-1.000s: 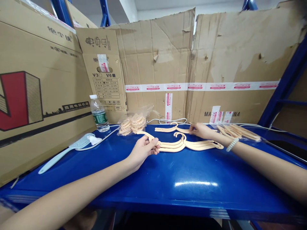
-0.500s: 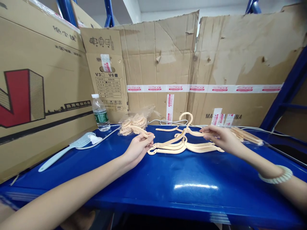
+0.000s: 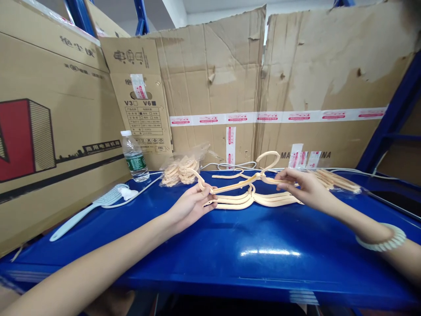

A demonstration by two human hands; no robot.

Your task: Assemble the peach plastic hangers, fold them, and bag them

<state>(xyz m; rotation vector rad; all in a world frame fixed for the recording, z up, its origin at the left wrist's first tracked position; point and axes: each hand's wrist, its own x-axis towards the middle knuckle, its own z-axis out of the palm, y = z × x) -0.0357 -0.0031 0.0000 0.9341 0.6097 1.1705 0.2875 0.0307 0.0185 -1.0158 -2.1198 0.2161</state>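
Observation:
A cream clothes hanger (image 3: 245, 181) is stretched between my two hands above the table, its hook tipped up and to the right. My left hand (image 3: 186, 206) pinches a slim curved cream piece (image 3: 194, 174) at the hanger's left end; whether the two are joined cannot be made out. The fingers of my right hand (image 3: 304, 186) are closed around the hanger's right arm. Just beneath lie several matching hangers (image 3: 232, 205), nested together on the blue table (image 3: 237, 237). Behind the held hanger is another cream hanger part (image 3: 226, 176), partly hidden.
Clear bags with curved cream pieces (image 3: 179, 170) and cream rods (image 3: 338, 181) lie at the back. To the left are a water bottle (image 3: 134, 158) and a pale blue hairbrush (image 3: 85, 210). A white cable (image 3: 332, 170) runs along the cardboard wall (image 3: 213, 87).
The hanger's left end has come up to my left fingers, beside the curved piece. Its hook has swung to the right. My right hand stays on the right arm.

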